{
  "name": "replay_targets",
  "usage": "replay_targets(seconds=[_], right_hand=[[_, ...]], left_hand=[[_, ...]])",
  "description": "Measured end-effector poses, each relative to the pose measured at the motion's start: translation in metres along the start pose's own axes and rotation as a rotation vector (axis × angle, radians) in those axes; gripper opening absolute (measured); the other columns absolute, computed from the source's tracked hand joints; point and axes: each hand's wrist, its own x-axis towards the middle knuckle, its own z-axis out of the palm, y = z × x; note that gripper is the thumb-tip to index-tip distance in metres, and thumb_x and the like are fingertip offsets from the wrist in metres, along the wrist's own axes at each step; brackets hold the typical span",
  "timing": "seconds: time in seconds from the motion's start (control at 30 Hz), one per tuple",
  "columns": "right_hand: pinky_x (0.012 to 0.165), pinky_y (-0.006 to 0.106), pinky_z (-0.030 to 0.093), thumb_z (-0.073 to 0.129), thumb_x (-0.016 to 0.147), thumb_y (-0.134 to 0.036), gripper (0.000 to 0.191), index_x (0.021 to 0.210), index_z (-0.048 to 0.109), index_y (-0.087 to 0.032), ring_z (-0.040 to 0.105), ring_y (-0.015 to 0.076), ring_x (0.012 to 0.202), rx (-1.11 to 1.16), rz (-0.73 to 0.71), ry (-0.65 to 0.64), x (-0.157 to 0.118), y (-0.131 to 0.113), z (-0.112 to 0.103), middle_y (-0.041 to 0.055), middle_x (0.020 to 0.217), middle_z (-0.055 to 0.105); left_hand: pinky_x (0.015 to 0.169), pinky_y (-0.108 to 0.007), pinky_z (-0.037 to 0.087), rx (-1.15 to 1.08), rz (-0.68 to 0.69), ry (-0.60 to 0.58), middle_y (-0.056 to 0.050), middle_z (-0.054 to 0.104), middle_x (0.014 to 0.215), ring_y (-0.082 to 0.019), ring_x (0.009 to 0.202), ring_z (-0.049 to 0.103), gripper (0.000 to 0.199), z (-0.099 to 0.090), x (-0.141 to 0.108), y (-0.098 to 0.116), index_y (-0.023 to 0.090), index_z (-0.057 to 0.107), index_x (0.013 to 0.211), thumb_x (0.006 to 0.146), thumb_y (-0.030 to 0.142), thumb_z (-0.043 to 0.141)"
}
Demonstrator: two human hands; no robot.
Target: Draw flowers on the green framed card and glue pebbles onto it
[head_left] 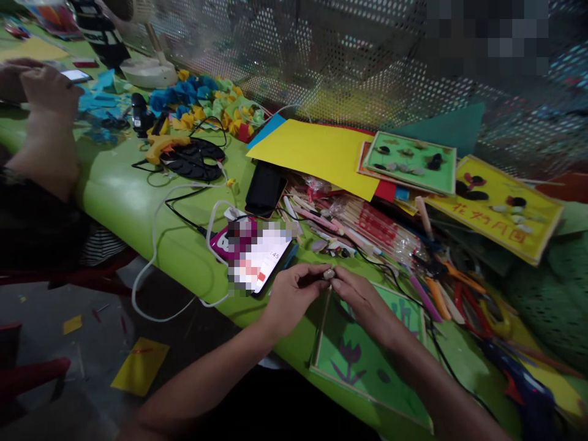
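Observation:
Between the fingertips of both hands is a small pale pebble (329,274). My left hand (294,297) pinches it from the left with thumb and forefinger. From the other side my right hand (356,294) is closed on the same pebble, its fingers bent together. Under my right hand and forearm lies a green picture panel (381,367) with a light wooden frame and dark flower shapes, partly hidden by the arm. Just left of my left hand, a lit phone (264,260) rests on the table by a magenta power strip (229,242).
Stick bundles (367,226), scissors (478,300) and a blue glue gun (523,380) crowd the right side. Framed panels (411,160) and yellow card (312,150) lie at the back. A yellow glue gun (160,149) is further left. Another person's hand (50,89) is at far left.

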Motion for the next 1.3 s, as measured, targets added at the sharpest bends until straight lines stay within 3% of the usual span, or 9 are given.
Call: replay_targets(seconds=[0.2, 0.4, 0.73, 0.9, 1.07, 1.3], right_hand=[[0.077, 0.034, 0.042, 0.045, 0.102, -0.051, 0.034, 0.089, 0.057, -0.022, 0.057, 0.0228, 0.087, 0.060, 0.016, -0.013, 0.0012, 0.0005, -0.0036, 0.0034, 0.094, 0.065], [0.080, 0.034, 0.042, 0.043, 0.102, -0.044, 0.028, 0.097, 0.059, -0.021, 0.058, 0.0223, 0.090, 0.086, -0.043, 0.010, 0.0011, 0.0053, 0.0024, 0.0038, 0.097, 0.066], [0.083, 0.036, 0.044, 0.042, 0.102, -0.040, 0.025, 0.089, 0.055, -0.023, 0.057, 0.0233, 0.090, 0.135, -0.049, 0.025, -0.0005, 0.0069, -0.0006, 0.0032, 0.090, 0.062], [0.078, 0.033, 0.044, 0.046, 0.103, -0.048, 0.031, 0.093, 0.059, -0.022, 0.054, 0.0209, 0.087, 0.192, 0.006, 0.022, -0.0008, 0.0047, -0.0005, 0.0021, 0.092, 0.061], [0.083, 0.033, 0.044, 0.049, 0.102, -0.042, 0.025, 0.099, 0.063, -0.022, 0.057, 0.0210, 0.091, 0.297, -0.070, -0.006, 0.0024, 0.0010, 0.0024, 0.0021, 0.095, 0.063], [0.085, 0.034, 0.043, 0.047, 0.103, -0.044, 0.026, 0.098, 0.060, -0.022, 0.056, 0.0222, 0.095, 0.238, -0.047, -0.014, 0.0011, 0.0041, 0.0006, 0.0026, 0.098, 0.063]], left_hand=[[0.094, -0.030, 0.057, -0.009, -0.008, -0.003, -0.005, 0.082, 0.104, -0.020, 0.098, 0.075, 0.025, 0.0003, 0.0000, -0.0019, 0.019, 0.081, 0.104, 0.079, 0.020, 0.078], [0.096, -0.030, 0.055, 0.124, 0.083, 0.024, -0.005, 0.081, 0.107, -0.019, 0.100, 0.074, 0.026, -0.0009, -0.0025, -0.0037, 0.021, 0.082, 0.106, 0.082, 0.014, 0.073], [0.095, -0.032, 0.057, 0.043, 0.025, 0.017, -0.005, 0.081, 0.106, -0.020, 0.099, 0.075, 0.023, 0.0011, -0.0023, -0.0007, 0.019, 0.081, 0.105, 0.082, 0.022, 0.077], [0.094, -0.031, 0.057, 0.075, 0.040, 0.028, -0.005, 0.081, 0.106, -0.020, 0.099, 0.074, 0.025, 0.0007, -0.0031, -0.0008, 0.019, 0.080, 0.106, 0.082, 0.016, 0.074], [0.093, -0.030, 0.056, 0.178, 0.099, 0.017, -0.005, 0.080, 0.107, -0.019, 0.100, 0.073, 0.024, 0.0002, -0.0056, 0.0015, 0.020, 0.080, 0.108, 0.085, 0.017, 0.072], [0.095, -0.031, 0.055, 0.107, 0.051, 0.016, -0.004, 0.080, 0.106, -0.019, 0.100, 0.073, 0.023, 0.0003, -0.0029, 0.0000, 0.020, 0.079, 0.108, 0.085, 0.018, 0.073]])
